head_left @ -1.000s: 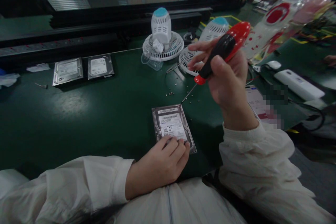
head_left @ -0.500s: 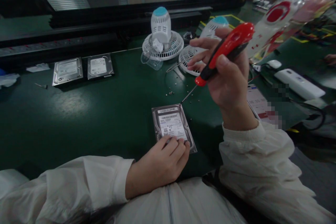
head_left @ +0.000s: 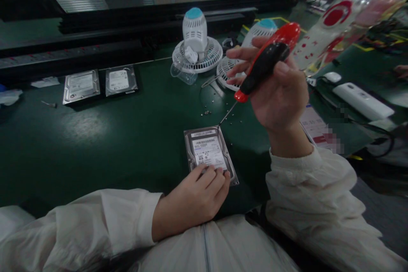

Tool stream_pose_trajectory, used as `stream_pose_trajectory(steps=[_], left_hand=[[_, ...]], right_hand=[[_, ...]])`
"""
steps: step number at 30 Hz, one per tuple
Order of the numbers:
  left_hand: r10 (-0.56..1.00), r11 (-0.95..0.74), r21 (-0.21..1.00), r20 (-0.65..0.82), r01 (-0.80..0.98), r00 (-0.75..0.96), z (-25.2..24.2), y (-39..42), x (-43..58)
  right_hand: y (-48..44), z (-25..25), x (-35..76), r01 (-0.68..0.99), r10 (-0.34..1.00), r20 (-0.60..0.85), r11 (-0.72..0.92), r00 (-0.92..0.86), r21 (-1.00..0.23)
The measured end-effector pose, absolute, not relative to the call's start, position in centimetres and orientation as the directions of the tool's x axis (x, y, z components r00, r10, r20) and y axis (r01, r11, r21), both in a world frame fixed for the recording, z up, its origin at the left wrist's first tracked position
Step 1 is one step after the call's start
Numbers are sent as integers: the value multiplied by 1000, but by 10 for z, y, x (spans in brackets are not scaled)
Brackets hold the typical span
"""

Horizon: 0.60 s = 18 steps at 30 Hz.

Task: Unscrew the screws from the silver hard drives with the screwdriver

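Observation:
A silver hard drive [head_left: 207, 148] with a white label lies flat on the green table [head_left: 105, 144] in front of me. My left hand [head_left: 194, 199] rests on the drive's near edge, fingers curled and pressing it down. My right hand [head_left: 277, 89] is raised to the right of the drive, wrapped round the red and black handle of a screwdriver [head_left: 267, 61]. The thin shaft slants down to the left, and its tip sits at the drive's far right corner. Several tiny screws [head_left: 208, 112] lie loose on the table just beyond the drive.
Two more hard drives [head_left: 81, 86] [head_left: 121, 80] lie at the back left. Two small white desk fans [head_left: 196, 44] [head_left: 251, 46] stand behind, beside a clear plastic cup [head_left: 181, 74]. White devices [head_left: 361, 101], cables and papers crowd the right. Other people sit at the far end.
My right hand has turned the screwdriver handle in its fingers, so black now faces me instead of red. The tip stays at the drive's corner. My left hand has not moved.

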<state>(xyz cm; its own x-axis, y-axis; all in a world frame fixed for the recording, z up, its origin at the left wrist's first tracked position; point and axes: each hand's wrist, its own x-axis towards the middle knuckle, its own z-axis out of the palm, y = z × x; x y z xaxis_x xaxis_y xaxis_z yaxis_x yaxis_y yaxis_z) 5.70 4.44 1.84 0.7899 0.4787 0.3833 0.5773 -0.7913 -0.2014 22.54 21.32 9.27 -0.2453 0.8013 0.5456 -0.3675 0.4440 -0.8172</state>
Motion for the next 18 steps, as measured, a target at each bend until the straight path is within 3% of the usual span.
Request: stream_pose_trajectory(steps=[7,13,18], left_hand=[[477,-792,-210,374,574,795,19,45,57],[475,-792,-208,381,574,793,19,45,57],[477,-792,-204,384,576,791,19,45,56]], right_hand=[[211,88,224,-222,790,592,556,-159,-801],[212,91,228,-310,788,554,474,-268,-824],[208,92,226,-239,793,569,522,-218,-819]])
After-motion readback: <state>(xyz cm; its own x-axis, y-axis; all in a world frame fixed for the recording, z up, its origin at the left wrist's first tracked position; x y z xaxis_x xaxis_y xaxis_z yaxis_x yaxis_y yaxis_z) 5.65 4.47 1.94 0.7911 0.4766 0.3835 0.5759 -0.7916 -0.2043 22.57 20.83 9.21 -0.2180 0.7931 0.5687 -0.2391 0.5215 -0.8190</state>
